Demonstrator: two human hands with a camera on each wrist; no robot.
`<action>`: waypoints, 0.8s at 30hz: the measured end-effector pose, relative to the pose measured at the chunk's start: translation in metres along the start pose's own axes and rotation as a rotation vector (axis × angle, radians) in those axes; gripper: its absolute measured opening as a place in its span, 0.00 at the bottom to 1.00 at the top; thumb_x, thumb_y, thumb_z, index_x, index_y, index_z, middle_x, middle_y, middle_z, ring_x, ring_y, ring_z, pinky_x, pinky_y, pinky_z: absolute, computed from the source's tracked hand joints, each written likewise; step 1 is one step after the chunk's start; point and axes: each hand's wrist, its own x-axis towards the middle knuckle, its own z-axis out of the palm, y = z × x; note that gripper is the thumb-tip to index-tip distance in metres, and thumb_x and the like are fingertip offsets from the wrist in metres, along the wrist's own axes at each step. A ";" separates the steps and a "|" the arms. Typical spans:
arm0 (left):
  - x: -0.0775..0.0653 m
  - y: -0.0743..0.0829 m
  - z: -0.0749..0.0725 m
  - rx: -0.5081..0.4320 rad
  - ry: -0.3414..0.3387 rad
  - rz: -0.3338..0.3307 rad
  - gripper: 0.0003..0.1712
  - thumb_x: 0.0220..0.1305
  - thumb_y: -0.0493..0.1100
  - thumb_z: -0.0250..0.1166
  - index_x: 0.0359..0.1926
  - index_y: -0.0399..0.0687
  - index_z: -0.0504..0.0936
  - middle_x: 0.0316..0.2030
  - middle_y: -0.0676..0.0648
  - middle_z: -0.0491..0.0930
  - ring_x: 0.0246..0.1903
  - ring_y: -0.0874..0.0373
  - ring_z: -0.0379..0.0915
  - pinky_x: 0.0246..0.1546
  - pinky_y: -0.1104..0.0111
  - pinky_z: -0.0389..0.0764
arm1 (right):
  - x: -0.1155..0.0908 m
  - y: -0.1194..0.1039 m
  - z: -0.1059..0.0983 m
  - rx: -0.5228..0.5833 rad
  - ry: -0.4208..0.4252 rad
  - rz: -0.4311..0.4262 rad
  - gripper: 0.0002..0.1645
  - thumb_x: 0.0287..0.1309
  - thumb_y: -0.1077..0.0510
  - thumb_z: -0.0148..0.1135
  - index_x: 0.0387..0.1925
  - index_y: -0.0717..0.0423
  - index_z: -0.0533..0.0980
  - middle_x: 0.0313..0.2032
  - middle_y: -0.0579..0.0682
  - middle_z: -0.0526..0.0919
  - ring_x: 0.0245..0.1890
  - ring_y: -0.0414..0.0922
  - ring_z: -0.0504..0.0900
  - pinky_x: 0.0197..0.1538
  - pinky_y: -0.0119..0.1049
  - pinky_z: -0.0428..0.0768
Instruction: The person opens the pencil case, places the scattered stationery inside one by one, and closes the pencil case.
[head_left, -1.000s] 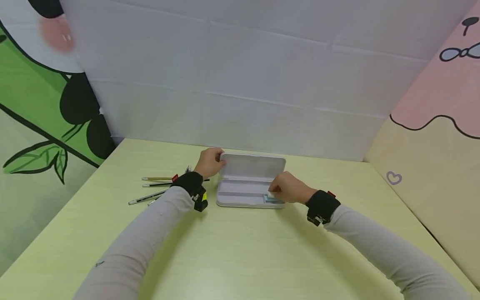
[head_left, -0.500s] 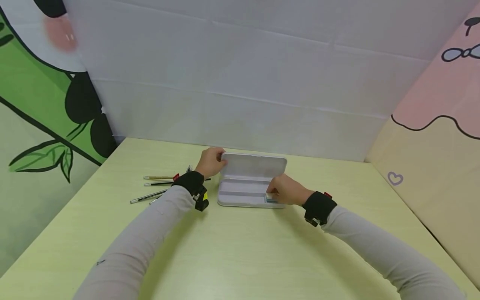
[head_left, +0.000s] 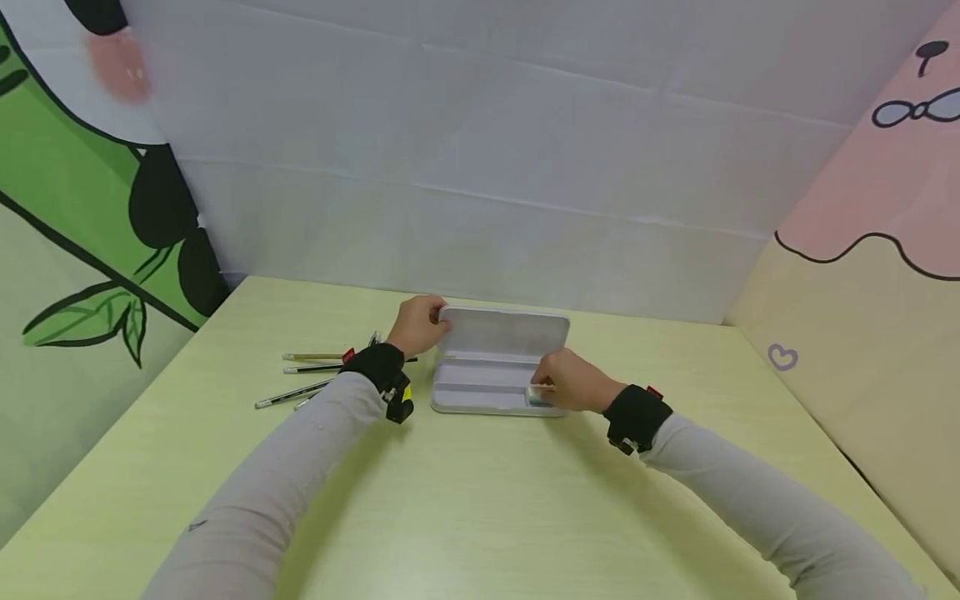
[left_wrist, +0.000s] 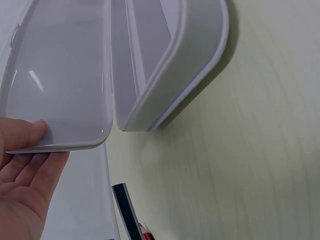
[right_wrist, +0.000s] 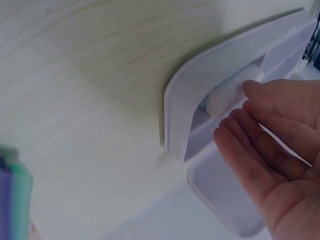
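A pale grey pencil case (head_left: 480,400) lies unfolded on the table, its base split into long compartments. My left hand (head_left: 418,325) grips the left end of its raised lid (left_wrist: 65,65), thumb on the inner face and fingers behind. At the right end of the base, my right hand (head_left: 576,380) pinches a white eraser (right_wrist: 232,92) between thumb and forefinger, low inside the front compartment. The other right fingers curve beside the thumb. Something bluish shows under the eraser, mostly covered.
Several pencils (head_left: 311,357) lie left of the case, partly behind the left wrist. A dark pencil end (left_wrist: 127,210) shows below the lid in the left wrist view. A white wall sheet (head_left: 480,167) stands behind the table (head_left: 480,500).
The right hand has moved slightly left and down, bringing the eraser lower over the bluish thing in the compartment. The left hand keeps its grip on the lid.
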 end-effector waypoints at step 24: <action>-0.003 0.006 -0.005 -0.010 0.012 -0.010 0.07 0.61 0.32 0.62 0.40 0.33 0.81 0.35 0.35 0.81 0.36 0.46 0.75 0.39 0.59 0.76 | -0.111 0.052 -0.033 0.075 0.189 0.395 0.12 0.51 0.66 0.66 0.38 0.67 0.83 0.34 0.60 0.86 0.35 0.53 0.83 0.39 0.40 0.81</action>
